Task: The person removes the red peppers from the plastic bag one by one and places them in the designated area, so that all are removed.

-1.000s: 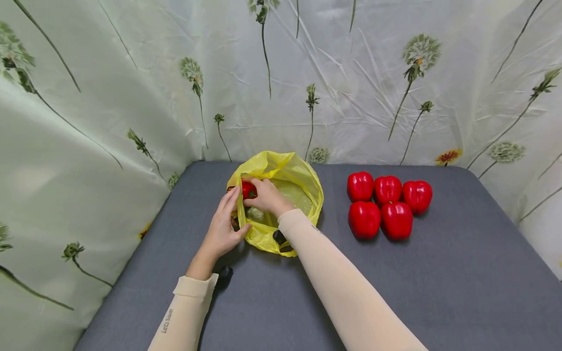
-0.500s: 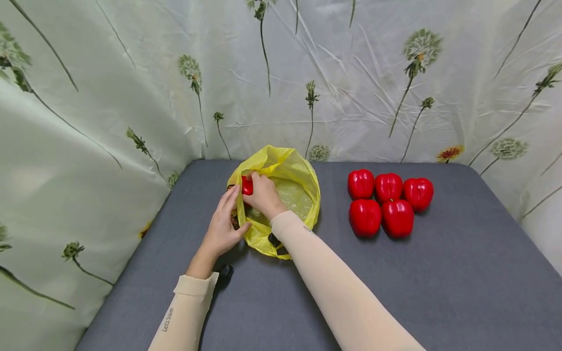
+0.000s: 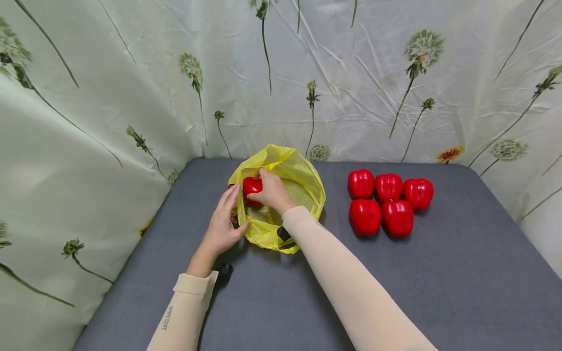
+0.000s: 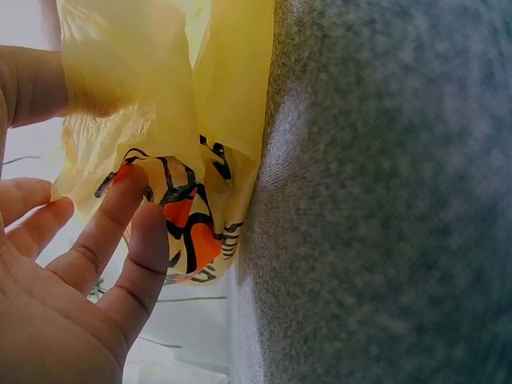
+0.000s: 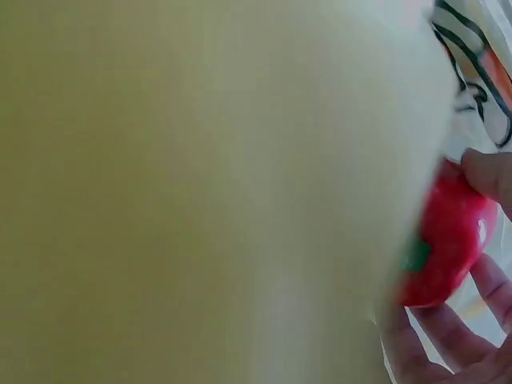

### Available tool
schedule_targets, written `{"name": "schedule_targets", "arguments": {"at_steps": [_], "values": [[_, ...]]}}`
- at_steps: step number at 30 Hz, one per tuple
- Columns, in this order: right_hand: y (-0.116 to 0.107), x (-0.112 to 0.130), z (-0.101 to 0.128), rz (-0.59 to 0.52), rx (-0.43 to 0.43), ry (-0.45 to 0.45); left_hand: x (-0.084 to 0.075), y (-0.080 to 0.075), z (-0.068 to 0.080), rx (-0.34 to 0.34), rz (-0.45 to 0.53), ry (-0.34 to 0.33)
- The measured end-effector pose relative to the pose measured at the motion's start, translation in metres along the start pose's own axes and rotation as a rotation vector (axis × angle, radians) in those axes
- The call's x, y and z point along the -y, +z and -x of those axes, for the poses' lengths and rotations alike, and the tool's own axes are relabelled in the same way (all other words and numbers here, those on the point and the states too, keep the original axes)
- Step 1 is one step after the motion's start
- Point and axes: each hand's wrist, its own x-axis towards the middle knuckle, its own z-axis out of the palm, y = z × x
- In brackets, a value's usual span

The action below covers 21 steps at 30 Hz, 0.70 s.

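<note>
Landmark: yellow bag, sat on the grey table, mouth open upward.

Head view: a red pepper is held at the bag's left inner rim by the right hand, fingers curled round it, forearm reaching in over the bag's near edge. The left hand is laid against the bag's outer left side, fingers straight and together, thumb at the bag's near-left edge. Whether any plastic is pinched cannot be told from here. Five more red peppers are clustered right of the bag, well apart from it. A flower-print curtain hangs behind and left of the bag.

Left wrist view adds: an orange-and-black print on the bag, not visible from the head. The left hand's fingertips are seen touching that printed plastic, fingers only slightly bent, nothing gripped.

Right wrist view: mostly blurred yellow film. At the right edge the pepper with a green patch is seen inside the bag, fingers wrapped above and below it.
</note>
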Motion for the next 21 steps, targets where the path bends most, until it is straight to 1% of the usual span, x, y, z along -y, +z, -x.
{"name": "schedule_targets", "arguments": {"at_steps": [10,16,21], "values": [[-0.023,-0.014,0.006,0.034,0.051,0.007,-0.001,0.000,0.000,0.006,-0.005,-0.019],[-0.040,-0.023,0.006,0.053,0.153,0.029,-0.001,0.001,0.000,0.009,-0.008,-0.022],[-0.053,-0.028,0.005,0.105,0.223,-0.005,-0.001,0.001,0.000,0.018,-0.005,-0.032]]}}
